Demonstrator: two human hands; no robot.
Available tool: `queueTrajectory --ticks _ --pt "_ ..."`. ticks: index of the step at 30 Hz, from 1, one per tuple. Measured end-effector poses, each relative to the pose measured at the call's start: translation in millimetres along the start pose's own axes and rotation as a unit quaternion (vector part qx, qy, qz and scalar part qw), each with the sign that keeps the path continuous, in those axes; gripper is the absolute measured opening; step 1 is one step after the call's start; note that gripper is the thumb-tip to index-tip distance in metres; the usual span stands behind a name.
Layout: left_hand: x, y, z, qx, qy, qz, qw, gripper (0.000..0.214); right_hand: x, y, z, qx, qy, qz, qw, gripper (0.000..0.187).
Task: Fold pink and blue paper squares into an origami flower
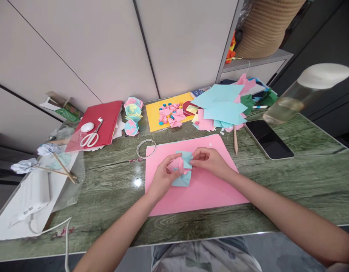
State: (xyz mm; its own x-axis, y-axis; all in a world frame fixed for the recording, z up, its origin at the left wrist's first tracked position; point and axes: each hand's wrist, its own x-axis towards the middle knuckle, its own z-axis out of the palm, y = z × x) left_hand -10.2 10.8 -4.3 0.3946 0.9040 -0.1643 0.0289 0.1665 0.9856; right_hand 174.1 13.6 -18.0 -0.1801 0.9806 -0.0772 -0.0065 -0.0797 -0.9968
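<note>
**Both hands on a folded pink-and-blue paper piece**

Folded paper piece [182,169], pink and light blue, sits over the pink sheet [203,192] at table centre. Long axis runs roughly 12 to 6 o'clock; pleated blue edges fan toward both ends. Left hand [162,180] pinches its pink flap from 8 o'clock, fingers closed on paper. Right hand [210,160] grips the 2 o'clock side, fingertips pressed onto the folds.

At 12 o'clock, yellow sheet [157,113] carries small pink and blue folded units. Loose blue papers [224,107] piled at 1 o'clock. Lidded bottle [301,94] at 2 o'clock holds pale liquid; phone [269,139] beside it. Scissors [91,138] lie on a red folder [106,117] at 10 o'clock. Wire ring [146,148] just beside the sheet's far left corner.
</note>
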Motion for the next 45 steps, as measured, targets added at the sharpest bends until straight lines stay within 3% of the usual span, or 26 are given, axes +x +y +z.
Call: queueTrajectory --ticks 9,20,45 --pt "0.3 -2.2 -0.7 -0.011 0.002 0.003 1.000 0.028 0.5 -0.3 0.2 0.006 -0.001 0.007 1.000 0.016" --pt "-1.1 0.7 -1.4 0.058 0.003 0.019 0.998 0.037 0.2 1.5 -1.3 0.000 -0.014 0.017 1.000 0.016" --pt "0.3 1.4 -2.9 0.055 -0.019 0.002 0.998 0.040 -1.6 -4.0 -1.0 -0.015 -0.028 0.015 0.999 0.022"
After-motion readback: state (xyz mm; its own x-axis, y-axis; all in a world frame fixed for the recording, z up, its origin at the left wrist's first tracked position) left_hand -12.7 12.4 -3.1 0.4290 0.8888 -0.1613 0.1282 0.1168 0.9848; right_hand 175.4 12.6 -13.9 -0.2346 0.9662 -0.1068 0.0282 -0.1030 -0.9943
